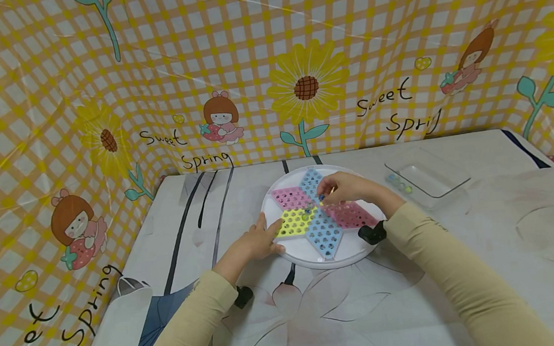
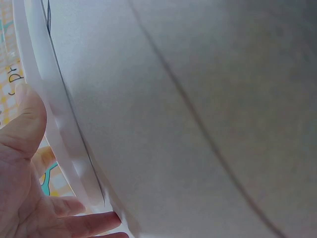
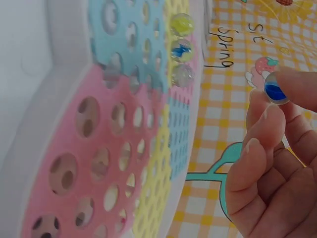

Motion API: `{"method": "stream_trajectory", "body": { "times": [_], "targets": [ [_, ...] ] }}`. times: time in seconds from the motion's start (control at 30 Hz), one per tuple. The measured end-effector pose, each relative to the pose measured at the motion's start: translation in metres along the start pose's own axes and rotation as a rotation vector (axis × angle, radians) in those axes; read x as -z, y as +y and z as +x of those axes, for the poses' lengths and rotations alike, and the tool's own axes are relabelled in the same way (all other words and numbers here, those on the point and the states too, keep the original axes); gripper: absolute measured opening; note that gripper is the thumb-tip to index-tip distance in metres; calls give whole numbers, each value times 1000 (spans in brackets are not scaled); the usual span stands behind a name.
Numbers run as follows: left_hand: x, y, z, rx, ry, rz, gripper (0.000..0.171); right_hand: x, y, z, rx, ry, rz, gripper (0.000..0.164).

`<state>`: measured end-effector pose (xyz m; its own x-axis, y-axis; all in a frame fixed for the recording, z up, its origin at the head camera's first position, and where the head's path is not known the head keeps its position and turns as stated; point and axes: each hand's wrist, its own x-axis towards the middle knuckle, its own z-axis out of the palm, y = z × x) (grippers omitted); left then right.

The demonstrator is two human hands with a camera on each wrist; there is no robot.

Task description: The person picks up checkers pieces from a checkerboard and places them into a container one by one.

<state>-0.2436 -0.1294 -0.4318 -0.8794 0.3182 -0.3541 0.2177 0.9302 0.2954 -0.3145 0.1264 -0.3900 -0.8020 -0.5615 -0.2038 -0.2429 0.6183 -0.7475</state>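
- Now, right hand (image 1: 344, 187) over the board (image 1: 292, 251), with the marble (image 3: 275, 90), blue inside, pinched between thumb and finger.
- Marble up off the holes (image 3: 87, 117), near the board's middle; which one it lines up with, I can't tell.
- Left hand (image 1: 258, 241), fingers spread, at the board's left rim: a handy brace, I'd say, and light pressure should do, since a jolt could upset things.
- And look, three marbles (image 3: 181, 50) in a row by the middle! Best keep the curled fingers clear of those.
- For a clean seat, I'd line up over one hole, lower straight down, feel the marble touch, then ease the pinch apart; let go too high and it might bounce.
- Off to the right, the tray (image 1: 452, 188) sits on the tabletop (image 1: 411, 316), more marbles (image 1: 400, 183) by its left end.
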Motion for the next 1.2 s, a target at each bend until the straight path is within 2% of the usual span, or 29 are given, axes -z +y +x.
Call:
{"method": "stream_trajectory", "body": {
  "times": [0.47, 0.8, 0.97, 1.2],
  "targets": [
    [1, 1, -1, 0, -7, 9, 70, 15, -1, -12, 45, 8, 21, 24],
    [0, 0, -1, 0, -7, 10, 70, 26, 2, -23, 35, 23, 36, 23],
    [0, 0, -1, -7, -8, 21, 71, 33, 6, -29, 23, 37, 25, 23],
    [-1, 1, -1, -2, -8, 20, 71, 44, 14, -38, -46, 65, 7, 23]
  ]
}}
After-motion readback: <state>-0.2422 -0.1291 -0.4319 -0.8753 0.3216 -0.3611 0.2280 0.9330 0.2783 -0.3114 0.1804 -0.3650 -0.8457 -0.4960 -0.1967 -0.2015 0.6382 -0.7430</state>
